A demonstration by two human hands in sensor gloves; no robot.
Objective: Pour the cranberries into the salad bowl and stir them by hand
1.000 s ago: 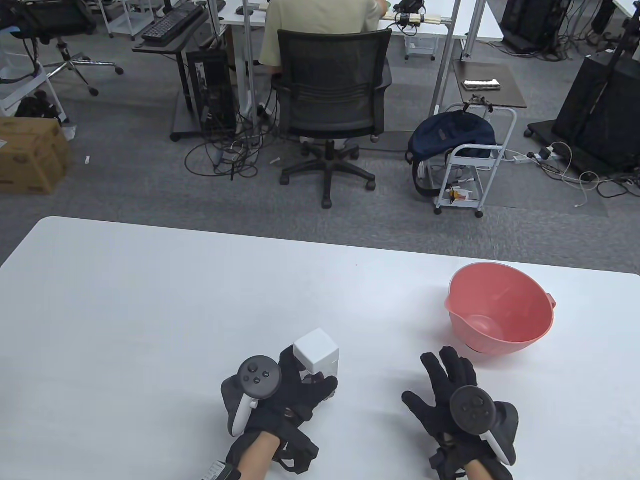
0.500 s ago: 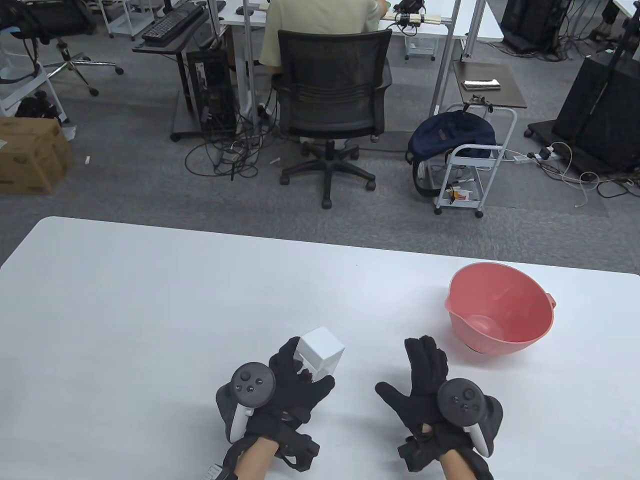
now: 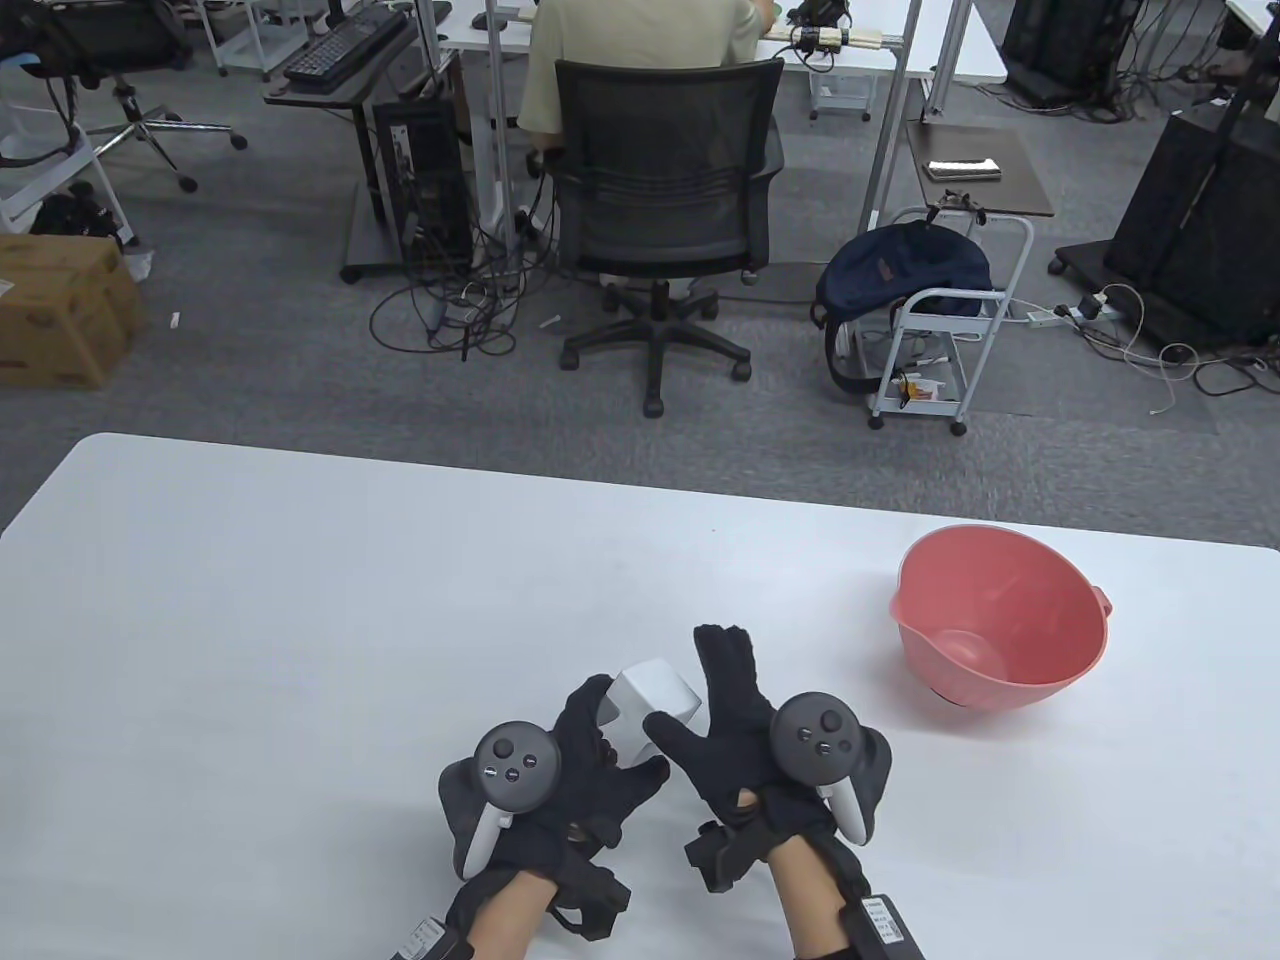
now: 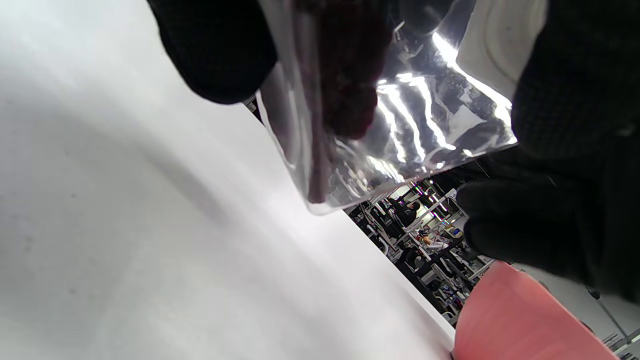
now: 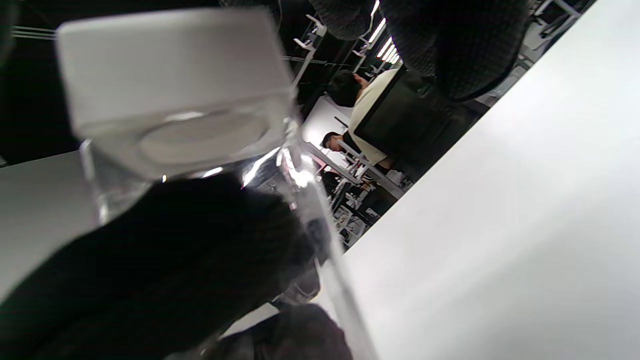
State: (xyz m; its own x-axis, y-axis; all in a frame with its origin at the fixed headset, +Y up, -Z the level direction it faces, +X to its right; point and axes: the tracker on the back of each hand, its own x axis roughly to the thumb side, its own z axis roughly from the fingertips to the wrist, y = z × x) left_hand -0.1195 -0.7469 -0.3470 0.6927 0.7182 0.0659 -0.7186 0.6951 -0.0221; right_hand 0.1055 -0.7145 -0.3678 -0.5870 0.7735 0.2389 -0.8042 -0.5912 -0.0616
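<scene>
Your left hand [image 3: 590, 770] grips the jar [image 3: 655, 700], a clear box with a white lid, fingers curled round its far side and thumb on the near side, holding it tilted and clear of the table [image 3: 300, 620]. In the left wrist view the dark red cranberries [image 4: 350, 95] show through the clear wall, and the lid [image 4: 500, 45] is on. Your right hand [image 3: 730, 740] is at the jar's right side with its fingers straight and pointing away from you, thumb across the lid's near right corner; whether it pinches the lid, you cannot tell. The pink bowl [image 3: 1000, 620] stands apart on the right of the table, nothing visible inside it. Beyond the table a person [image 3: 630, 50] sits in a chair [image 3: 665, 190].
</scene>
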